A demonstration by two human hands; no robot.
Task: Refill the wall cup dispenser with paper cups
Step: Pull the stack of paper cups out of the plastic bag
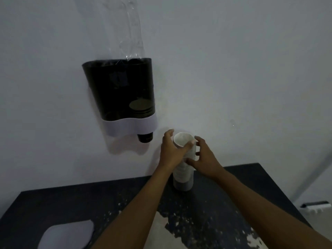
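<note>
A tall stack of white paper cups (183, 174) stands upright at the back of the dark table. My left hand (171, 150) grips the top of the stack, thumb over the rim. My right hand (203, 159) touches the stack's right side with fingers spread around it. The dark wall cup dispenser (120, 90) with a white base hangs on the wall up and to the left. A few dark cups (142, 109) sit low in its right tube, and one dark cup (145, 137) pokes out below. An empty clear plastic sleeve (131, 29) rises from the dispenser's open top.
The dark table (71, 200) has worn, chipped patches near its front. A white dispenser lid (66, 234) lies at the table's front left. A small black and white object (315, 206) sits past the table's right edge. A bare wall stands behind.
</note>
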